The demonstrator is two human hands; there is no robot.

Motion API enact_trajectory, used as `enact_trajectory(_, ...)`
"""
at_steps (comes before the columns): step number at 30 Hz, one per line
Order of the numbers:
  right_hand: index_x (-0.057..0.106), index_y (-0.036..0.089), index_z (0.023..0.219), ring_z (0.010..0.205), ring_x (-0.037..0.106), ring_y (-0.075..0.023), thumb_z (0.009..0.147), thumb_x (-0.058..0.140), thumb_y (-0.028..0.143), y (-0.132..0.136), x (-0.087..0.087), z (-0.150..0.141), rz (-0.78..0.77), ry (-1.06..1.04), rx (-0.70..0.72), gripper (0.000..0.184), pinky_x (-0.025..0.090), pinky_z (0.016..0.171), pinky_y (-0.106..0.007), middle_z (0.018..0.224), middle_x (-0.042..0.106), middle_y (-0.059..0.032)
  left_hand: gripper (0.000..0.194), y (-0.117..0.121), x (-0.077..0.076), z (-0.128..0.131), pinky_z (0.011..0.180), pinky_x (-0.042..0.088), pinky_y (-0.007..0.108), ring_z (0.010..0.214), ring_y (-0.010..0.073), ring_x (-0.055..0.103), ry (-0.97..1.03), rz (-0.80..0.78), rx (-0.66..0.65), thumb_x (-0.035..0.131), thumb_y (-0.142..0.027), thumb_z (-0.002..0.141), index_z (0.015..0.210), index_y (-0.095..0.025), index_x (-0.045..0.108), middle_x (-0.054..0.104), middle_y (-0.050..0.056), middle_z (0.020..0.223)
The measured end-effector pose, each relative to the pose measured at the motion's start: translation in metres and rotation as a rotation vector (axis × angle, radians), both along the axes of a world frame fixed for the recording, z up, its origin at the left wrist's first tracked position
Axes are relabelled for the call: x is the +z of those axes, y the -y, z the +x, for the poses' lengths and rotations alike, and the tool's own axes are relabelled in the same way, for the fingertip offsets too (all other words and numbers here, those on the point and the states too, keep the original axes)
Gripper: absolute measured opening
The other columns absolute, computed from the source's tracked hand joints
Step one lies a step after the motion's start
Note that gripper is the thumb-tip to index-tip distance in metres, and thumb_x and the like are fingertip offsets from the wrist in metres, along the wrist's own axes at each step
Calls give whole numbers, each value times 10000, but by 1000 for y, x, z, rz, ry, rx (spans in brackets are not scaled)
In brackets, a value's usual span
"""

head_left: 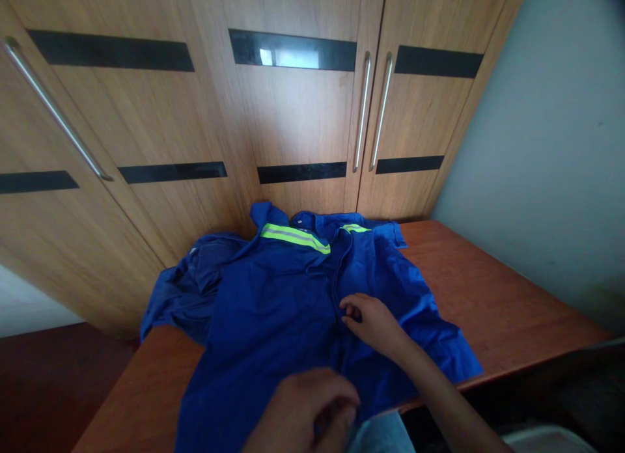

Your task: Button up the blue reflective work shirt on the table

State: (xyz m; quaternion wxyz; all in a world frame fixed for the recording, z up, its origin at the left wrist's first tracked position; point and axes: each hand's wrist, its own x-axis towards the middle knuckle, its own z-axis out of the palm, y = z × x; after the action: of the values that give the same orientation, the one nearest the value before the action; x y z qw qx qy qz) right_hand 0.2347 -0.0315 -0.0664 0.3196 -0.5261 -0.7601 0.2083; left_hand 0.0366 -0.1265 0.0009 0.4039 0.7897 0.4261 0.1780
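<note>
Head view: blue jacket [273, 303] lies front up on the table [483, 290], collar toward the cupboard [297, 114], hem nearest the wearer; probably laid so to bring the front opening within reach of both hands. Right hand [374, 323] over that opening, fingers curled in; cannot tell if they pinch the edge. Left hand [307, 407] nearer, above the lower front, thumb and fingers bent toward each other; blurred, grip unclear. Darker cloth [183, 290] bunched beside the jacket, left, seemingly leaving the table's middle to it.
</note>
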Motion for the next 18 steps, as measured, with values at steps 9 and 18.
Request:
enact_trajectory(9, 691, 227, 773, 650, 560, -136, 658, 649, 79, -8, -5, -1, -6, 122, 2, 192, 371, 583, -224, 687, 584, 19, 128, -108, -39, 22, 693, 446, 268, 811, 205, 633, -462, 324, 39, 636, -209, 733, 860, -212, 654, 667, 41, 865)
enact_trajectory(18, 676, 197, 775, 764, 565, -173, 736, 581, 106, -22, 28, 10, 303, -70, -241, 137, 430, 749, -295, 742, 602, -18, 118, -132, -28, 13, 630, 397, 223, 722, 149, 614, -190, 459, 210, 570, -170, 798, 864, -218, 656, 670, 0, 769)
